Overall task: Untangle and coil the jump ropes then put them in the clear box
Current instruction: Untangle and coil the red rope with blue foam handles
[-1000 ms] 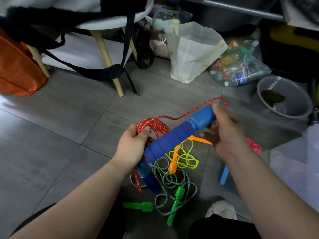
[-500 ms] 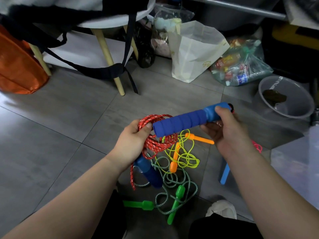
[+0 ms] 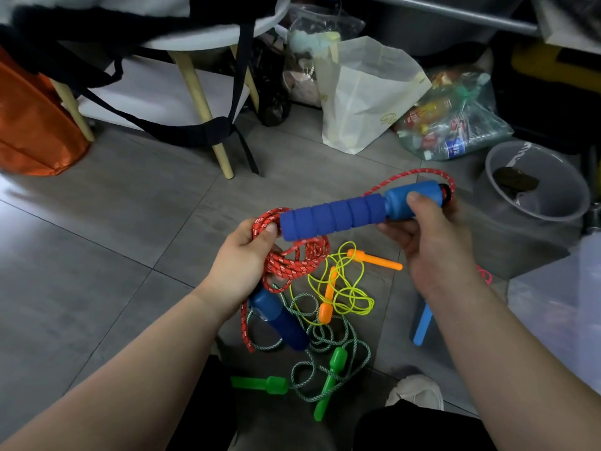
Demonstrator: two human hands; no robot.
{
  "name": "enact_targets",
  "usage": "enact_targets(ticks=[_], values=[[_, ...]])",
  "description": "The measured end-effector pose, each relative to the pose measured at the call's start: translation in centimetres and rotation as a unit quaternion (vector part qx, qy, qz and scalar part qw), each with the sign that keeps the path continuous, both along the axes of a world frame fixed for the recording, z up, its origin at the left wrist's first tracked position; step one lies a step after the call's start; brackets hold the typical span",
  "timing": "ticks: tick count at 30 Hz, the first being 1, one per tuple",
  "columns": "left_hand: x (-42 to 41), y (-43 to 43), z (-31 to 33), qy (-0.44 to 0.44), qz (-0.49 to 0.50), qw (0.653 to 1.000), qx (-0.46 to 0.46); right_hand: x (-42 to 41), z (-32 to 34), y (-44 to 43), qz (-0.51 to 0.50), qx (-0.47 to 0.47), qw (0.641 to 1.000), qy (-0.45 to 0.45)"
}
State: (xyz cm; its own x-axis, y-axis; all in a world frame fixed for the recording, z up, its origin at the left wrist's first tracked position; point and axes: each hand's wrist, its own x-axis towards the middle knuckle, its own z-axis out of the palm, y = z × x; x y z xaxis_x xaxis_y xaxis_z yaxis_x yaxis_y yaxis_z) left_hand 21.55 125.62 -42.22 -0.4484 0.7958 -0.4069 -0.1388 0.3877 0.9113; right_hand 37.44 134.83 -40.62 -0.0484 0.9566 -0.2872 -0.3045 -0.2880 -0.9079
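My left hand grips the coiled red jump rope. My right hand holds the plastic end of that rope's blue foam handle, which lies nearly level between my hands. The rope's second blue handle hangs below my left hand. On the floor lie a yellow rope with orange handles and a green rope with green handles, tangled together. A pink rope and a light blue handle show behind my right forearm. The clear box stands at the right edge.
A white stool with wooden legs and black straps stands ahead. An orange bag is at left. A paper bag, a bag of bottles and a grey bucket line the far right. A white shoe is near my legs.
My right hand swung the blue handle from a steep tilt to nearly level and lifted it. The red rope loop at the handle's end grew longer. My left hand kept hold of the coil.
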Motion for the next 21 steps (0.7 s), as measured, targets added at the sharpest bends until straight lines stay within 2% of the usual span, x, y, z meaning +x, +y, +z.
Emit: enact_targets(ticks=[3,7,10,14,18,21], values=[[-0.2,0.1,0.0,-0.014,0.021,1.0,0.004,-0.5,0.0,-0.7,0.02,0.045,0.999,-0.016],[-0.4,-0.1,-0.1,0.01,0.007,1.0,0.007,-1.0,0.3,-1.1,0.007,0.091,0.995,-0.033],[-0.7,-0.1,-0.2,0.019,0.013,1.0,0.01,-1.0,0.4,-1.3,0.033,0.126,0.99,-0.06],[-1.0,0.0,-0.2,0.059,0.024,0.998,0.009,-0.9,0.3,-1.4,0.095,0.185,0.971,-0.117],[-1.2,-0.1,0.0,0.102,0.01,0.995,0.018,-0.9,0.6,-2.1,0.125,0.243,0.954,-0.12],[-1.1,-0.2,0.1,0.051,0.008,0.998,0.02,-1.3,0.7,-2.9,0.12,0.266,0.952,-0.095]])
